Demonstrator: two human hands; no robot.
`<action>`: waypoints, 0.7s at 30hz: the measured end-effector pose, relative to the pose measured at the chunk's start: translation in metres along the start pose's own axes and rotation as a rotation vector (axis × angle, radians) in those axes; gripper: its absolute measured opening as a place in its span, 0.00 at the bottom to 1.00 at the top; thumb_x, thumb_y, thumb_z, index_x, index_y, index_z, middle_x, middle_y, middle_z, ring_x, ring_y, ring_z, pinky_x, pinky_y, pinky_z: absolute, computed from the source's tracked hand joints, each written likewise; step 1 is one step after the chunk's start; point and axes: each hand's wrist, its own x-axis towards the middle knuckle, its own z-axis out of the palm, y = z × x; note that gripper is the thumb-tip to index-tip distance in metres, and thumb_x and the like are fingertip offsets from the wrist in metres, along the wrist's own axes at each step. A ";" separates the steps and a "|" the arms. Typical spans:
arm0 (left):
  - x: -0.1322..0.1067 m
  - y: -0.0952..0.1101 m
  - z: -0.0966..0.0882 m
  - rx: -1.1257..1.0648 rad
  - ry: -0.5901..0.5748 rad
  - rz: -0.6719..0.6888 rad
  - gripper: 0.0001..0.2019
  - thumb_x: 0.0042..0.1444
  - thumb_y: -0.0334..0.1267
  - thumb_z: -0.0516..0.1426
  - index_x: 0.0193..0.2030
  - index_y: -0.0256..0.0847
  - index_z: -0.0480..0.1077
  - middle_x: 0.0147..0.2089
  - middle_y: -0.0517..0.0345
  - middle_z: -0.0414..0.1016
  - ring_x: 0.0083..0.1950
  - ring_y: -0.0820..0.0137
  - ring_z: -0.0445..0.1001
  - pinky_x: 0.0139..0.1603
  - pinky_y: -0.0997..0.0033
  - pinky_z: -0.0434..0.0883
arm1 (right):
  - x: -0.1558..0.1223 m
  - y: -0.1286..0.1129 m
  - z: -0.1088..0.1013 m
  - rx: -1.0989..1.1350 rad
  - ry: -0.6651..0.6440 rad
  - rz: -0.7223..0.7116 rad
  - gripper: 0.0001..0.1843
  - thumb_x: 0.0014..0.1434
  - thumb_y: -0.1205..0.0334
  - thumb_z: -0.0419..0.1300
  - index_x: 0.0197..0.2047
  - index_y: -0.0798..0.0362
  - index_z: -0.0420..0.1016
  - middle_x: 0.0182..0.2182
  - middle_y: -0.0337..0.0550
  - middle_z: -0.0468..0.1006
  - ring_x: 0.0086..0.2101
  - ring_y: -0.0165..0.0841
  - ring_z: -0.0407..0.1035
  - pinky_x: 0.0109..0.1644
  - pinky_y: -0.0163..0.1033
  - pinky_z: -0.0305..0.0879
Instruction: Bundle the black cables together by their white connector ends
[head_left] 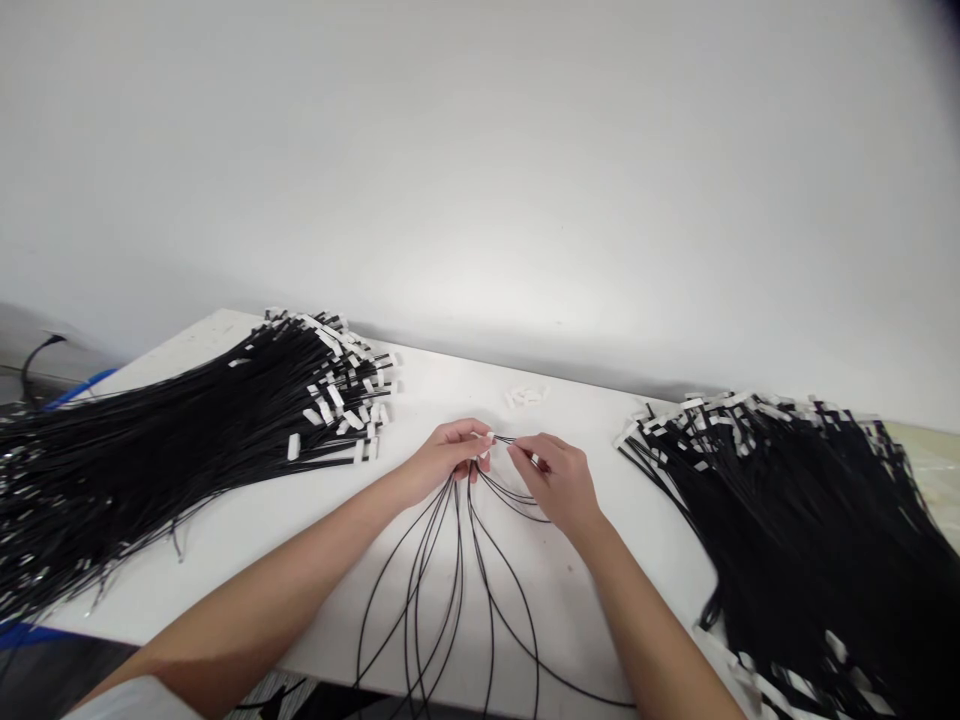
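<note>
Near the middle of the table, my left hand [459, 452] pinches a small white connector [489, 440] between thumb and fingers. Several thin black wires [455, 560] hang from beneath that hand in loose loops down past the table's front edge. Just to the right, my right hand [556, 474] is closed in a pinch on black wires that run across to the connector. A few of these wires bow below my right fingers. The exact contact at the fingertips is too small to make out.
A big bundle of black wires [187, 430] with white connectors lies on the left. Another thick bundle [795, 520] lies on the right. A small group of loose white connectors [526, 397] sits on the white table [442, 385] behind my hands. A wall [480, 200] rises behind the table.
</note>
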 end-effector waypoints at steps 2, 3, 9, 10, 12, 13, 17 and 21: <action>-0.001 0.000 0.000 0.013 -0.013 -0.002 0.13 0.48 0.46 0.57 0.35 0.37 0.66 0.24 0.56 0.70 0.20 0.76 0.66 0.18 0.78 0.52 | 0.001 -0.003 0.000 0.081 -0.008 0.043 0.10 0.57 0.60 0.52 0.30 0.53 0.72 0.23 0.39 0.70 0.23 0.26 0.59 0.26 0.32 0.55; -0.001 0.000 -0.001 0.017 -0.016 -0.003 0.13 0.48 0.46 0.57 0.35 0.37 0.67 0.24 0.56 0.70 0.20 0.76 0.66 0.18 0.78 0.52 | 0.001 -0.004 0.000 0.122 -0.011 0.071 0.10 0.57 0.60 0.52 0.29 0.53 0.71 0.23 0.39 0.70 0.22 0.26 0.58 0.26 0.32 0.55; -0.001 0.000 -0.002 0.009 -0.046 -0.012 0.13 0.48 0.45 0.57 0.33 0.36 0.67 0.24 0.56 0.70 0.20 0.76 0.66 0.18 0.78 0.52 | 0.003 -0.007 -0.001 0.259 -0.061 0.199 0.10 0.54 0.60 0.54 0.24 0.53 0.70 0.22 0.38 0.70 0.22 0.26 0.60 0.25 0.32 0.56; -0.001 0.000 -0.003 0.009 -0.052 -0.013 0.13 0.48 0.45 0.57 0.33 0.36 0.67 0.23 0.56 0.70 0.20 0.76 0.66 0.18 0.78 0.52 | 0.002 -0.006 0.000 0.257 -0.064 0.200 0.10 0.54 0.60 0.54 0.24 0.53 0.70 0.22 0.37 0.70 0.22 0.26 0.60 0.25 0.32 0.56; 0.000 0.000 -0.002 0.010 -0.059 -0.014 0.13 0.48 0.45 0.57 0.33 0.36 0.67 0.23 0.56 0.69 0.20 0.76 0.66 0.18 0.78 0.52 | 0.002 -0.006 0.001 0.246 -0.065 0.198 0.10 0.54 0.60 0.54 0.24 0.53 0.70 0.22 0.37 0.70 0.23 0.25 0.59 0.25 0.31 0.56; 0.000 0.000 -0.002 0.008 -0.060 -0.014 0.13 0.48 0.45 0.57 0.33 0.37 0.66 0.23 0.56 0.69 0.20 0.76 0.66 0.18 0.78 0.52 | 0.002 -0.005 0.001 0.238 -0.067 0.196 0.10 0.54 0.60 0.54 0.25 0.53 0.70 0.22 0.37 0.70 0.23 0.25 0.60 0.25 0.31 0.57; 0.001 0.001 -0.002 -0.020 -0.041 -0.027 0.13 0.49 0.46 0.57 0.33 0.37 0.66 0.25 0.56 0.70 0.21 0.75 0.67 0.18 0.78 0.53 | 0.001 -0.002 0.003 0.134 -0.064 0.145 0.09 0.56 0.59 0.53 0.29 0.52 0.71 0.25 0.38 0.70 0.22 0.25 0.60 0.26 0.31 0.58; 0.001 0.001 -0.003 -0.088 0.001 -0.050 0.14 0.49 0.47 0.56 0.35 0.38 0.65 0.27 0.55 0.70 0.24 0.72 0.70 0.17 0.79 0.53 | 0.000 0.000 0.004 -0.090 0.096 -0.009 0.11 0.56 0.59 0.53 0.42 0.51 0.71 0.36 0.45 0.71 0.32 0.30 0.65 0.35 0.35 0.62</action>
